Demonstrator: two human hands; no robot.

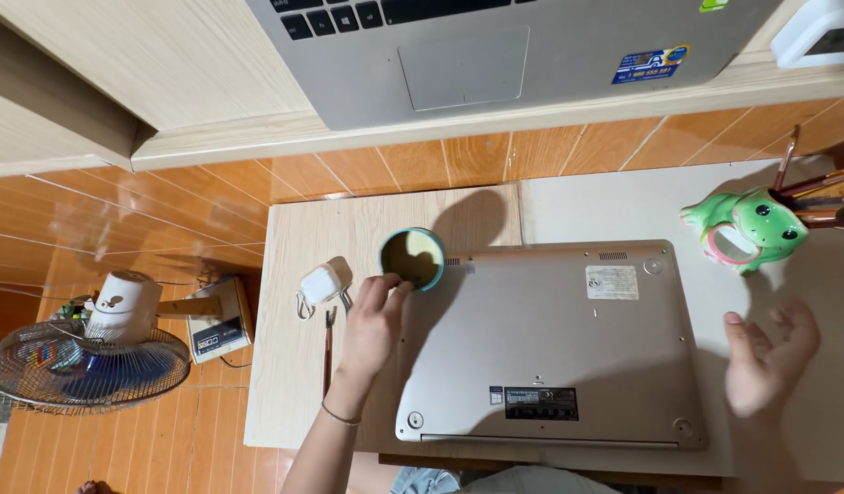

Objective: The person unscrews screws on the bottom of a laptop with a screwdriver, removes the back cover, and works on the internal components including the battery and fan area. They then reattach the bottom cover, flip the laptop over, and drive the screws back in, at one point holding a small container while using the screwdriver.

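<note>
Left hand (374, 322): nearest the camera, reaching up from the lower edge, a thin band at the wrist; fingertips pinched on the near rim of the cup (412, 259).
Right hand (766, 352): raised over the right side of the mat (811, 421), fingers spread apart, holding nothing, touching nothing.
Cup: small, round, blue outside and pale inside, upright on the board (294, 357) just off the top-left corner of the laptop (550, 343); contents cannot be told.
Laptop: silver, shut, lying underside up, with labels, a vent and screws showing.
Step in hand: by the look of it, the cup is being gripped at its rim beside the upturned laptop.
Next move calls for: a level, steady hold on the cup, clear of the laptop.
Nearby: white charger (323, 283) and thin pen-like tool (329, 352) left of the hand; green frog holder (747, 228) with brushes at right.
Surface: pale wood board and grey mat.
Room: orange tiled floor, fan (88, 361) at left, second laptop (513, 50) open on a wooden ledge above.
</note>
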